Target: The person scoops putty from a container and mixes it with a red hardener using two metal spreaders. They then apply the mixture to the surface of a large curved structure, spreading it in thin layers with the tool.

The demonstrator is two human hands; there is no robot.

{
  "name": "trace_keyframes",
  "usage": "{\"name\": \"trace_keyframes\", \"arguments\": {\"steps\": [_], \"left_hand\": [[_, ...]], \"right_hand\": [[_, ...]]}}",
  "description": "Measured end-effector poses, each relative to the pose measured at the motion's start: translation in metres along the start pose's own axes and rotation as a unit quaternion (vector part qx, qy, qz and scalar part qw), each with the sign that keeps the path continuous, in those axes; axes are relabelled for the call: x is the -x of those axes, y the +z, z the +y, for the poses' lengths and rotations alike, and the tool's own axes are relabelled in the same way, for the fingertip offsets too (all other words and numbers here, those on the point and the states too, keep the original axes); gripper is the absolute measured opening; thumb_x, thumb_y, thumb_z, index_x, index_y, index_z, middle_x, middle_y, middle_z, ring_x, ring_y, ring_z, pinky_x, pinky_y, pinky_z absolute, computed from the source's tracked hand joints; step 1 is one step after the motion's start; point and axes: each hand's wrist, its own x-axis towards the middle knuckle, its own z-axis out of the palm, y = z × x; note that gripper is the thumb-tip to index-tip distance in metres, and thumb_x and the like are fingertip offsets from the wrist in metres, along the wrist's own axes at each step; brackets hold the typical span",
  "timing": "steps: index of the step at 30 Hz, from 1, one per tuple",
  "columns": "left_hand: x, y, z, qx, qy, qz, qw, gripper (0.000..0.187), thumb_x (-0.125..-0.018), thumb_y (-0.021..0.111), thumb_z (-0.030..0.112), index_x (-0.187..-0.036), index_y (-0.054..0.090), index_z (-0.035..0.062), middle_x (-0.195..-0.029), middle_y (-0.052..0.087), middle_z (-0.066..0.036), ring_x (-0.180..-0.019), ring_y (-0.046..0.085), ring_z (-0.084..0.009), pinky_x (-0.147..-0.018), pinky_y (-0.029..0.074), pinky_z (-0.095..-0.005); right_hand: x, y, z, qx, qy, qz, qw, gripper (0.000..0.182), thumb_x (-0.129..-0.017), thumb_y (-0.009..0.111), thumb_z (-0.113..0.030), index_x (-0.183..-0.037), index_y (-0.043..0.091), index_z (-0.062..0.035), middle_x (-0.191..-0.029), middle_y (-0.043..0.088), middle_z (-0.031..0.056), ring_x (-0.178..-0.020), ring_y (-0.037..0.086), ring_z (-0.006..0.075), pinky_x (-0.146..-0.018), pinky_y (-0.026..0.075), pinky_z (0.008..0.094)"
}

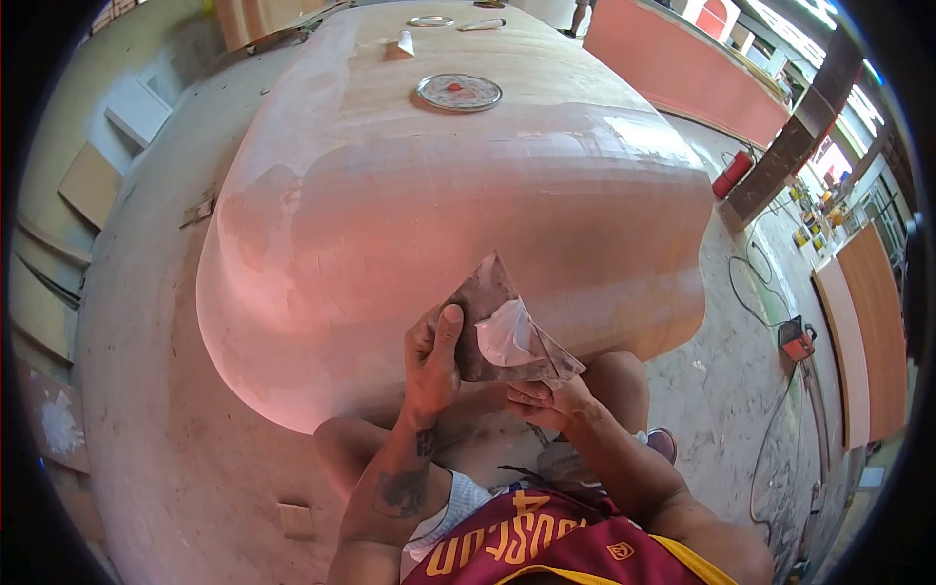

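Observation:
My left hand point(435, 356) grips the left edge of a dark, stained flat board point(480, 292), its thumb on top. A lump of pale pinkish paste point(507, 334) lies on that board. Closed at the board's lower right corner is my right hand point(551, 398); a thin dark edge, perhaps of a spreader, runs there, but what the fingers hold is partly hidden. Just beyond both hands rises a large, smooth, rounded pink and cream form point(390, 234), with patches of differing shade on its surface.
On top of the form lie a round lid point(458, 92), a white tube point(406, 42) and another ring-shaped lid point(430, 20). To the right are a red cylinder point(732, 175), a red device point(797, 338) with cables, and leaning boards point(874, 331). A person's legs point(578, 18) show far back.

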Motion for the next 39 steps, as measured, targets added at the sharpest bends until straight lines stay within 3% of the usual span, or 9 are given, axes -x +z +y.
{"name": "trace_keyframes", "arguments": {"steps": [8,11,15,19,25,28,34,37,39], "left_hand": [[0.007,0.003,-0.007,0.038,-0.022,0.026,0.999,0.032,-0.110,0.057,0.029,-0.115,0.068,-0.0002,-0.104,0.068,0.001,-0.089,0.058,-0.0061,-0.079,0.048,-0.0243],[0.001,-0.020,-0.006,0.149,-0.024,0.129,0.980,0.025,-0.108,0.059,0.026,-0.112,0.070,0.0042,-0.108,0.071,-0.002,-0.097,0.068,-0.0139,-0.086,0.056,-0.0296],[-0.017,-0.025,0.030,0.198,0.046,0.223,0.953,0.030,-0.109,0.056,0.026,-0.119,0.070,0.0010,-0.115,0.074,-0.007,-0.105,0.070,-0.0180,-0.095,0.057,-0.0336],[-0.022,-0.036,0.027,0.166,0.076,0.226,0.957,0.030,-0.109,0.057,0.025,-0.118,0.070,-0.0002,-0.115,0.073,-0.005,-0.105,0.068,-0.0158,-0.095,0.054,-0.0321],[-0.014,-0.033,0.018,0.107,0.065,0.189,0.974,0.029,-0.109,0.057,0.022,-0.115,0.073,-0.0009,-0.114,0.072,-0.002,-0.101,0.061,-0.0093,-0.094,0.045,-0.0264],[-0.018,-0.018,0.028,0.096,0.055,0.229,0.967,0.027,-0.110,0.056,0.023,-0.102,0.071,0.0013,-0.102,0.069,0.002,-0.093,0.055,-0.0066,-0.088,0.042,-0.0243],[-0.019,-0.017,0.043,0.047,0.043,0.244,0.968,0.032,-0.110,0.056,0.022,-0.081,0.055,0.0072,-0.081,0.050,0.007,-0.080,0.039,-0.0049,-0.074,0.032,-0.0236],[-0.018,-0.020,0.039,0.044,0.045,0.245,0.968,0.033,-0.110,0.055,0.021,-0.080,0.053,0.0080,-0.080,0.046,0.007,-0.079,0.036,-0.0053,-0.072,0.031,-0.0247],[-0.018,-0.021,0.038,0.047,0.044,0.253,0.965,0.034,-0.110,0.055,0.021,-0.079,0.050,0.0084,-0.079,0.044,0.007,-0.078,0.035,-0.0055,-0.071,0.029,-0.0251]], "right_hand": [[-0.031,0.056,0.001,-0.013,-0.088,0.375,0.923,0.031,-0.111,0.047,-0.037,-0.119,0.064,-0.0119,-0.084,0.063,-0.0005,-0.056,0.051,0.0096,-0.056,0.044,0.0265],[-0.014,-0.013,-0.041,0.124,-0.167,0.162,0.965,0.030,-0.109,0.054,-0.032,-0.130,0.061,-0.0120,-0.102,0.064,0.0022,-0.068,0.058,0.0110,-0.055,0.047,0.0283],[-0.016,0.084,-0.126,0.493,-0.316,0.266,0.766,0.053,-0.099,0.068,-0.013,-0.146,0.043,-0.0121,-0.104,0.062,0.0029,-0.079,0.061,0.0118,-0.059,0.052,0.0300],[-0.059,0.163,-0.211,0.714,-0.370,0.202,0.560,0.063,-0.095,0.072,-0.010,-0.148,0.037,-0.0075,-0.097,0.063,0.0067,-0.086,0.061,0.0112,-0.065,0.050,0.0286],[-0.196,0.182,-0.300,0.854,-0.370,0.066,0.360,0.026,-0.090,0.069,-0.013,-0.114,0.061,-0.0047,-0.095,0.070,0.0123,-0.086,0.068,0.0245,-0.077,0.052,0.0395],[-0.266,0.165,-0.319,0.921,-0.295,0.128,0.217,0.026,-0.091,0.061,-0.011,-0.116,0.065,-0.0112,-0.104,0.073,0.0177,-0.097,0.071,0.0349,-0.083,0.053,0.0452],[-0.337,0.137,-0.349,0.964,-0.180,0.094,0.175,0.040,-0.091,0.052,-0.005,-0.121,0.072,-0.0226,-0.114,0.075,0.0112,-0.107,0.070,0.0335,-0.089,0.054,0.0477],[-0.338,0.132,-0.359,0.964,-0.185,0.086,0.172,0.039,-0.090,0.052,-0.005,-0.117,0.074,-0.0213,-0.115,0.075,0.0093,-0.107,0.070,0.0327,-0.089,0.054,0.0468],[-0.337,0.132,-0.360,0.955,-0.166,0.089,0.230,0.036,-0.090,0.049,0.003,-0.115,0.071,-0.0081,-0.113,0.074,0.0146,-0.108,0.069,0.0319,-0.095,0.052,0.0419]]}}
